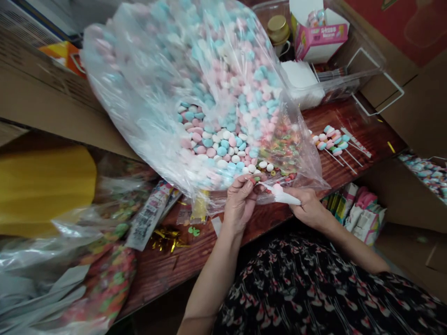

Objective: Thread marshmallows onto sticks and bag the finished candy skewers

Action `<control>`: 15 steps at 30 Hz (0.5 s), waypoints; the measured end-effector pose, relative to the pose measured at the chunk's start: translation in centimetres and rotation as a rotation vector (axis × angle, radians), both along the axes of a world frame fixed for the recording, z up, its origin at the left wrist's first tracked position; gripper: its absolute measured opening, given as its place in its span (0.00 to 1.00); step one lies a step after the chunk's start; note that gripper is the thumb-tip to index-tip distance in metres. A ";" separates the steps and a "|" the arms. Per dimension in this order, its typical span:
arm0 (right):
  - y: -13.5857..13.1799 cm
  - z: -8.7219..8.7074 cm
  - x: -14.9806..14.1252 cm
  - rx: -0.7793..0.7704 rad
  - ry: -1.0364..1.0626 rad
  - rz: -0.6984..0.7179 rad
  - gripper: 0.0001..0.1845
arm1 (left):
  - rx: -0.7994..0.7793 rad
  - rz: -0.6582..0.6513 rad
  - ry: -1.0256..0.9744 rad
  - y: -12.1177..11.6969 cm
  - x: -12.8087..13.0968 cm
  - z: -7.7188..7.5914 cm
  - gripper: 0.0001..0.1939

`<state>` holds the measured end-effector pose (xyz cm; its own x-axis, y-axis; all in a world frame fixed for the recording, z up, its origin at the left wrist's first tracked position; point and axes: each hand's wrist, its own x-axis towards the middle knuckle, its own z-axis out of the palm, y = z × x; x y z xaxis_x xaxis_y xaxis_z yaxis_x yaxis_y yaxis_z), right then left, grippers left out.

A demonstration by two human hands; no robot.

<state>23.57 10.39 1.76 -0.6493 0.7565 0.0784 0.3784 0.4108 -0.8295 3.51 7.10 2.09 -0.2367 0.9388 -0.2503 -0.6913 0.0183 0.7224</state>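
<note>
Recording one large clear plastic bag (132, 79), heavily filled and tilted above a red-brown wooden bench (157, 274). Contents: puffy pastel candies (213, 139) in pink, pale blue and white, with a smaller mass of multicoloured pieces (279, 149) at the lower end. The bag's long axis runs from upper left to lower right, its low end pointing toward the hands. Contact with the bench cannot be confirmed.

The left hand (240, 202) sits at the bag's lower edge, its fingers (248, 182) closed in a pinch on the plastic. The right hand (307, 207) is just beside it, its fingers (295, 193) closed on a white tapered piece (284, 197). This piece lies nearly level across the bag's lower edge, its narrow, pink-tinted end pointing toward the left hand. Its exact nature cannot be determined.

Candy skewers (330, 142) lie on the bench beyond the hands, sticks pointing to the lower right. Behind them stand a clear plastic bin (349, 79) with a white wire handle, a pink-and-white carton (319, 35) and a gold-lidded jar (278, 30). A second plastic bag of multicoloured candies (104, 288) slumps at lower left, near printed packets (146, 218) and gold tinsel (167, 239). A cardboard box (412, 200) at right holds more pastel candies (428, 174).
</note>
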 end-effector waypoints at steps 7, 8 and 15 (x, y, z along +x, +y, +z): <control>-0.4 -0.6 -0.2 -0.032 -0.028 -0.065 0.20 | 0.047 0.010 0.099 -0.6 0.7 -0.8 0.09; -0.4 -0.8 -0.2 -0.037 -0.045 -0.076 0.20 | 0.082 0.040 0.210 -0.7 0.7 -0.9 0.08; -0.6 -1.2 -0.1 -0.056 -0.002 -0.062 0.18 | 0.260 0.142 0.950 -1.5 0.5 -1.3 0.04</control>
